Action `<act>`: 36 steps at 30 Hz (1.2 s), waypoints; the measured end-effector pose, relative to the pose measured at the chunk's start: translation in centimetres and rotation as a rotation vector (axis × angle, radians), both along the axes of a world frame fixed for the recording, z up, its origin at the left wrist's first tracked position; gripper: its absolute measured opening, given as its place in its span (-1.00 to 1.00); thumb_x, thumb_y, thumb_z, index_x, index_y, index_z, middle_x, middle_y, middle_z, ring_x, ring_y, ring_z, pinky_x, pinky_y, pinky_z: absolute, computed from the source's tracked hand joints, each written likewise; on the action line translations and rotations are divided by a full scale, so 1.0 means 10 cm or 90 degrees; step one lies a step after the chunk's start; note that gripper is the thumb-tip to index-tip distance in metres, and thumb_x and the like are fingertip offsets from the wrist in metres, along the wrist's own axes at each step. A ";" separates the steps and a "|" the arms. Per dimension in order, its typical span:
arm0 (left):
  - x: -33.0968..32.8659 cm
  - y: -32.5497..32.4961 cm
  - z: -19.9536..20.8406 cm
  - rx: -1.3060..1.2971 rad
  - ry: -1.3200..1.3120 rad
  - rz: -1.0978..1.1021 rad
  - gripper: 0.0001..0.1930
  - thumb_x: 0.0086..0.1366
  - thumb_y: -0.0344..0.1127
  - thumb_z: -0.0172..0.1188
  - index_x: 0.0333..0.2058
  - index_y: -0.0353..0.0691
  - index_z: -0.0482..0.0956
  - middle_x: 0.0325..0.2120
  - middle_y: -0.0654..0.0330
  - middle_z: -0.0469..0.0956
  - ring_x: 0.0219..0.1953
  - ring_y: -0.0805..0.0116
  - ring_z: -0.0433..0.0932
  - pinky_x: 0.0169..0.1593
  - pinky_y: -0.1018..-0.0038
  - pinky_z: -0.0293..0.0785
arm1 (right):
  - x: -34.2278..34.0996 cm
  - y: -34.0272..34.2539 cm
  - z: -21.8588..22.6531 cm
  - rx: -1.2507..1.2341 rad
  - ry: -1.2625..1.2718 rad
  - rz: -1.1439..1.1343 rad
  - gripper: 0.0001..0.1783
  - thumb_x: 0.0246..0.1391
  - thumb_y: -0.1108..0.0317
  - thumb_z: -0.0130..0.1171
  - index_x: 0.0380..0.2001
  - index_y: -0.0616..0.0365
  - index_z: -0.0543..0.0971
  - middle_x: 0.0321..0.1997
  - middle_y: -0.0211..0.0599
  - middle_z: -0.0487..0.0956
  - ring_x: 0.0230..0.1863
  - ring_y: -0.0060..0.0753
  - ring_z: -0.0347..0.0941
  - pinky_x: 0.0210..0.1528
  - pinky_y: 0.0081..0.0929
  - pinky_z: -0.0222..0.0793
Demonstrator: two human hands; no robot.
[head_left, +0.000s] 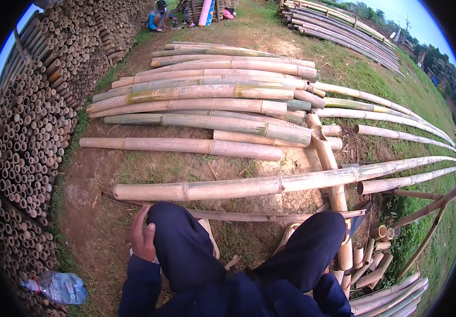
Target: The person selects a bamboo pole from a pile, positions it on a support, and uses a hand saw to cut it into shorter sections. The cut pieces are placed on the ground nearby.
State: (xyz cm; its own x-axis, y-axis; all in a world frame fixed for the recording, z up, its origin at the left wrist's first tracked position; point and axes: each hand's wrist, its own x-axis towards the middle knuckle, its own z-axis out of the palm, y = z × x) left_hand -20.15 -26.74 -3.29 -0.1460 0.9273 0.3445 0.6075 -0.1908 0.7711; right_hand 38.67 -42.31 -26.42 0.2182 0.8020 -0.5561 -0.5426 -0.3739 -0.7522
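Your left hand by knee, 10 o'clock: half-open, nothing visibly held | right hand: hidden, can't tell | bamboo pole: 12 o'clock

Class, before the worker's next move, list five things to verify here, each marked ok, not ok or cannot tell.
1. Long pole crosses over the support log: ok.
2. Left hand off the long pole: ok, beside the left knee.
3. Right hand empty: cannot tell, mostly hidden by the right leg.
4. Space between feet and long pole free: not ok, thin bamboo strip there.
5. Plastic bottle apart from the long pole: ok, lower left.
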 end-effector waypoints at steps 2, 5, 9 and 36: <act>0.29 -0.01 0.30 0.062 0.373 -0.121 -0.37 0.36 0.10 0.18 0.18 -0.34 0.54 0.25 -0.14 0.44 0.33 -0.08 0.38 0.41 0.16 0.20 | -0.11 0.01 0.06 0.018 -0.006 0.012 -0.34 0.46 -0.13 -0.13 0.30 0.22 0.39 0.26 -0.15 0.53 0.22 -0.22 0.47 0.29 -0.27 0.38; 0.29 0.13 0.26 0.073 0.497 -0.188 -0.39 0.26 0.08 0.28 0.12 -0.28 0.61 0.24 -0.10 0.45 0.32 -0.08 0.38 0.40 0.15 0.21 | -0.08 0.13 0.35 0.116 -0.086 0.015 -0.34 0.46 -0.12 -0.14 0.30 0.22 0.40 0.25 -0.15 0.53 0.23 -0.22 0.47 0.30 -0.26 0.38; 0.07 0.48 -0.09 0.027 0.044 -0.159 -0.51 0.32 0.06 0.22 0.08 -0.12 0.66 0.15 0.04 0.58 0.20 -0.13 0.49 0.32 0.18 0.32 | -0.20 0.60 1.23 0.171 -0.016 -0.100 -0.33 0.46 -0.12 -0.16 0.30 0.25 0.40 0.27 -0.11 0.52 0.25 -0.19 0.46 0.32 -0.25 0.35; 0.74 1.07 0.44 -0.002 0.228 -0.278 -0.49 0.31 -0.02 0.32 0.07 -0.28 0.57 -0.07 -0.07 0.66 -0.05 -0.11 0.64 0.05 0.12 0.55 | -0.58 2.55 2.76 0.140 -0.832 0.536 -0.75 0.07 0.50 0.17 -0.19 0.23 0.72 -0.23 -0.05 0.74 -0.27 -0.17 0.71 -0.17 -0.29 0.60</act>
State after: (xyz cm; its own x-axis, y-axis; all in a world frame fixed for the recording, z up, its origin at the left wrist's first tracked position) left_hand -12.73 -16.02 1.07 0.3772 0.8763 0.2998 0.6962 -0.4817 0.5322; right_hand 32.88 -16.86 1.19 -0.0971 0.9734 -0.2077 0.8031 -0.0466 -0.5940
